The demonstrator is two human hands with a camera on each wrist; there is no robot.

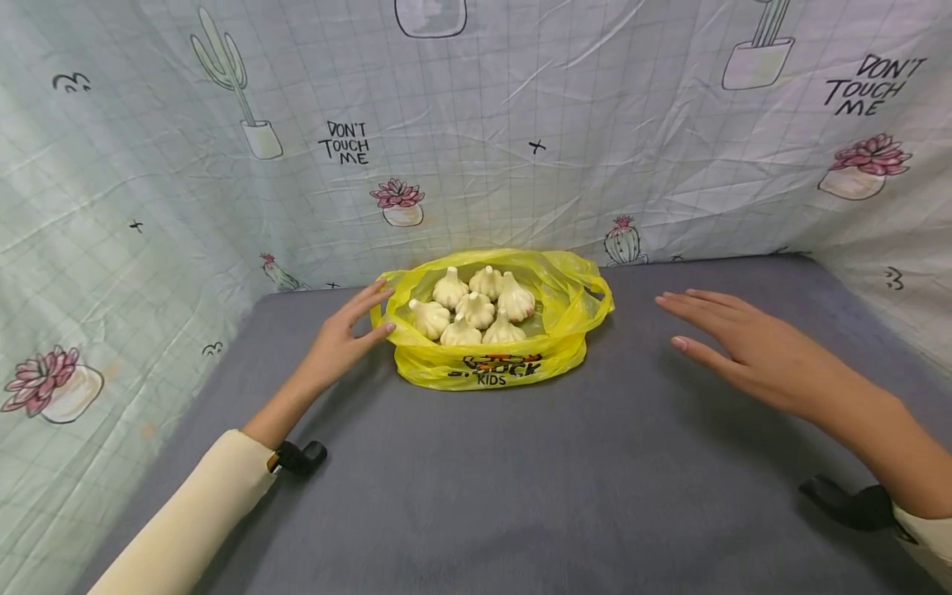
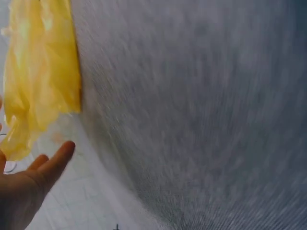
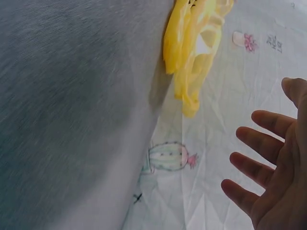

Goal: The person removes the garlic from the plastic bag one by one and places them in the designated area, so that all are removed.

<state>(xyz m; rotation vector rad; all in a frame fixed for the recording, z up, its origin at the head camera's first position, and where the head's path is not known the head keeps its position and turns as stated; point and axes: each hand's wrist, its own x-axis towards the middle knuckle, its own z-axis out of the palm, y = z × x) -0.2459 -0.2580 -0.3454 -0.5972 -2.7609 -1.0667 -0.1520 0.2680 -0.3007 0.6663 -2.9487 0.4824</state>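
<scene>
The left hand grips nothing: its fingers reach out long, the thumb set apart from them, at the left end of a yellow plastic bag, and whether the fingertips touch the plastic I cannot tell. A cream sleeve covers the forearm behind it, with a black device at the wrist. The left wrist view shows the bag's crinkled outer side and, below it, fingers parted from one another, a gap that the head view hides. The bag rests on the far middle part of the grey table, its mouth gaping upward. Only the head view looks inside, where seven pale garlic bulbs sit clustered towards the left, and only there can the word "KIDS" be read on the bag's near side. The bag's right handle stands out as a loop; the right wrist view shows it trailing in front of the printed cloth, near a drawn cactus. Farthest right, the right hand is well apart from the bag, holding nothing. From the head its fingers look nearly side by side, but the right wrist view shows them spread, with clear gaps between.
</scene>
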